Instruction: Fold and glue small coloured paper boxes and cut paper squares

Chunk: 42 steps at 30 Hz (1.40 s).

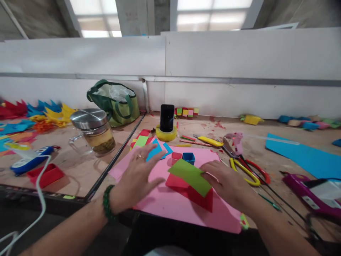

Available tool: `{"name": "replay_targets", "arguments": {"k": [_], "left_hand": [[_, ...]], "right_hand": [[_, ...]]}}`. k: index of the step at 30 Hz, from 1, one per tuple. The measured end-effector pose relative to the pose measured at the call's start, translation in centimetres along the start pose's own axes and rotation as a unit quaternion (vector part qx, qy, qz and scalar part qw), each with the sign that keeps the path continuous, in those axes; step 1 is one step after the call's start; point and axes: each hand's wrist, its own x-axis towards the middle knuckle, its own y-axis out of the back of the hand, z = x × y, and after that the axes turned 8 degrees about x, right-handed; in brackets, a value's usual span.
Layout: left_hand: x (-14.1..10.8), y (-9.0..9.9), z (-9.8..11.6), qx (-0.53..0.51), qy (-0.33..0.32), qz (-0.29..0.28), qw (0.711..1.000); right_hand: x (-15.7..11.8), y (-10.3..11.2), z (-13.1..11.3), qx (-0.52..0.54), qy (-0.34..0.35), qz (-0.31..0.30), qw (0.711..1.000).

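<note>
My right hand [223,179] pinches the right end of a green paper strip [190,176], which is raised over a red paper piece [178,185] on a pink sheet [165,209]. My left hand [137,176] hovers with fingers spread over the sheet's left part, near some blue paper pieces [156,150]. It holds nothing, and a green bead bracelet [108,204] circles its wrist. Just behind the green strip stand a small red paper box [176,158] and a small dark blue paper box [188,158].
Behind the sheet, a phone [167,117] leans in a yellow tape roll [166,134]. A yellow utility knife [210,141], scissors [245,172] and a pink glue gun [237,142] lie to the right. A lidded glass mug [98,137] and a green bag [119,106] stand left.
</note>
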Motion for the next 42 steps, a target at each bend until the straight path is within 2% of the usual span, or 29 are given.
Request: {"name": "replay_targets", "arguments": {"k": [1, 3, 5, 6, 8, 11, 13, 14, 15, 16, 17, 20, 21, 23, 25, 28, 32, 36, 42], "left_hand": [[-0.4, -0.1, 1.0, -0.038, -0.002, 0.004, 0.999], [-1.0, -0.5, 2.5, -0.131, 0.039, -0.018, 0.990], [-1.1, -1.3, 3.4, -0.242, 0.085, -0.079, 0.963], [-1.1, -1.7, 3.6, -0.292, 0.100, -0.096, 0.946], [-0.9, -2.5, 3.8, -0.392, 0.135, -0.103, 0.904], [-0.7, -3.5, 3.8, -0.541, 0.239, -0.091, 0.801], [-0.7, -3.8, 3.9, -0.606, 0.285, -0.093, 0.737], [-0.8, -3.9, 3.9, -0.620, 0.295, -0.098, 0.720], [-1.0, -4.0, 3.9, -0.622, 0.299, -0.108, 0.716], [-1.2, -4.1, 3.8, -0.608, 0.297, -0.118, 0.727], [-1.5, -4.1, 3.7, -0.573, 0.286, -0.124, 0.758], [-2.8, -4.1, 3.5, -0.341, 0.208, -0.077, 0.914], [-3.2, -4.1, 3.4, -0.255, 0.166, -0.055, 0.951], [-3.7, -4.0, 3.5, -0.141, 0.073, -0.055, 0.986], [-3.8, -4.1, 3.8, -0.109, -0.004, -0.102, 0.989], [-3.6, -4.3, 4.1, -0.097, -0.036, -0.139, 0.985], [-3.2, -4.4, 3.9, -0.086, -0.011, -0.143, 0.986], [-2.4, -3.9, 3.2, -0.120, 0.024, -0.191, 0.974], [-0.8, -3.9, 2.4, -0.122, 0.101, -0.241, 0.957]], "right_hand": [[-0.1, 0.3, -0.5, 0.016, 0.003, -0.019, 1.000], [-0.1, 0.8, -1.1, 0.051, 0.012, -0.073, 0.996], [0.0, 0.7, -1.2, 0.065, 0.025, -0.104, 0.992], [0.1, 0.5, -1.2, 0.059, 0.032, -0.095, 0.993], [0.1, -0.2, -1.2, 0.019, 0.053, -0.023, 0.998], [-0.3, -1.5, -1.5, -0.067, 0.129, 0.085, 0.986], [-0.8, -2.5, -1.9, -0.103, 0.200, 0.109, 0.968], [-1.0, -3.0, -2.0, -0.112, 0.228, 0.113, 0.960], [-1.3, -3.5, -1.9, -0.117, 0.249, 0.120, 0.954], [-1.5, -3.9, -1.8, -0.120, 0.260, 0.126, 0.950], [-1.8, -4.2, -1.5, -0.122, 0.261, 0.126, 0.949], [-2.6, -5.1, -0.5, -0.126, 0.228, 0.102, 0.960], [-2.9, -5.3, -0.2, -0.127, 0.211, 0.087, 0.965], [-3.3, -5.6, 0.0, -0.123, 0.183, 0.063, 0.973], [-3.7, -5.6, -0.1, -0.113, 0.161, 0.051, 0.979], [-3.9, -5.4, -0.5, -0.076, 0.137, 0.055, 0.986], [-4.4, -5.1, -0.3, 0.015, 0.091, 0.075, 0.993], [-4.9, -5.1, 0.6, 0.088, 0.043, 0.070, 0.993], [-4.6, -4.7, 1.6, 0.149, -0.080, 0.058, 0.984]]}}
